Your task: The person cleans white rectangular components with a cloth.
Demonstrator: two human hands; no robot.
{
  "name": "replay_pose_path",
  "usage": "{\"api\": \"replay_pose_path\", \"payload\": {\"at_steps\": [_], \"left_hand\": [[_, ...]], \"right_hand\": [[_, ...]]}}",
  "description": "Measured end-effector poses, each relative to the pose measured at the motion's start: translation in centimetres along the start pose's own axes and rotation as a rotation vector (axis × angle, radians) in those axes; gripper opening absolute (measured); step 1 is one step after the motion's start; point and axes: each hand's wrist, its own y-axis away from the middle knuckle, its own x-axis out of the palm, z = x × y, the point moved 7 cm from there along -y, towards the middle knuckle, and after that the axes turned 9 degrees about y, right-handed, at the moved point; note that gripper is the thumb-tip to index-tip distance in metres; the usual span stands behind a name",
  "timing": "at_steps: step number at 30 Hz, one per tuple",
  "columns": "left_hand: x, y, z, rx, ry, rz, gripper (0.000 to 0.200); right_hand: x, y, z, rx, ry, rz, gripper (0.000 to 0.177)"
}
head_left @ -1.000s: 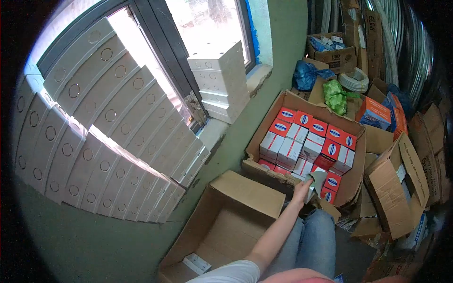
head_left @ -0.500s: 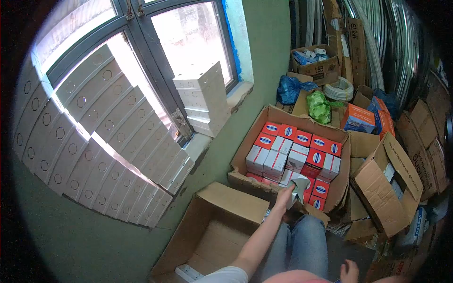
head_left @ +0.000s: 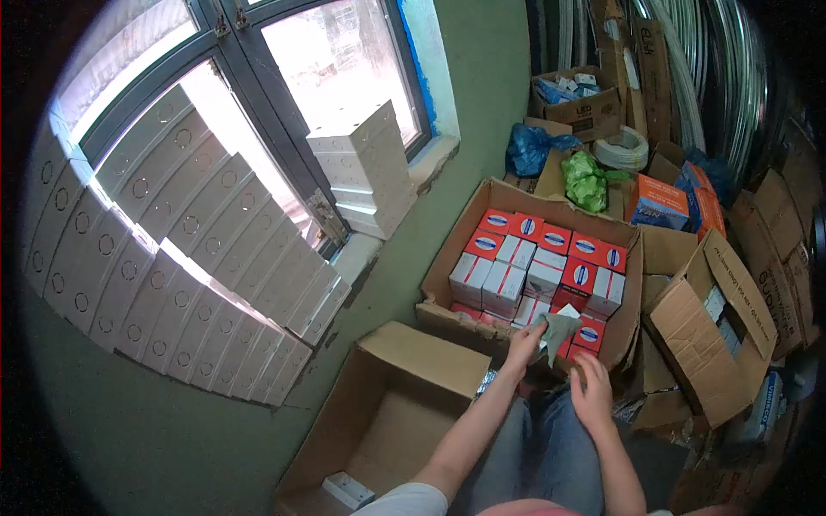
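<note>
Cloth, limp and grey-green, drapes because the left hand grips one side. The right hand is released.

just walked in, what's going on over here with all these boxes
A person is sitting or crouching by a large open carton packed with small red and white boxes. Their left hand holds a grey-green cloth at the near side of the carton, and the right hand is beside it, fingers spread. To the left, another open carton has a small white item at the bottom.
</note>
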Motion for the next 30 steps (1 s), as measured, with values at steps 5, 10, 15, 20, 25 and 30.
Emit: {"api": "replay_pose_path", "payload": {"at_steps": [5, 10, 15, 20, 25, 30], "left_hand": [[-1.6, -1.9, 0.7, 0.179, -0.012, -0.023, 0.035], [-0.4, -0.6, -1.2, 0.338, -0.100, 0.017, 0.030], [1.8, 0.3, -1.3, 0.510, -0.448, 0.064, 0.055], [-0.3, -0.1, -0.7, 0.321, -0.466, -0.062, 0.067], [-1.0, 0.0, -1.8, 0.523, -0.596, -0.205, 0.071], [-0.5, 0.9, -2.4, 0.554, -0.485, -0.201, 0.070]], "right_hand": [[11.4, -4.0, -4.7, 0.277, -0.321, 0.081, 0.028], [13.3, -4.2, -6.9, 0.552, -0.830, 0.014, 0.038], [15.6, -4.0, -9.8, 0.757, -1.240, 0.059, 0.033], [14.1, -4.0, -8.9, 0.827, -1.304, 0.024, 0.042], [15.1, -1.6, -6.0, 0.877, -1.161, 0.641, 0.034], [14.4, -2.0, -6.1, 0.807, -1.256, 0.502, 0.035]]}}
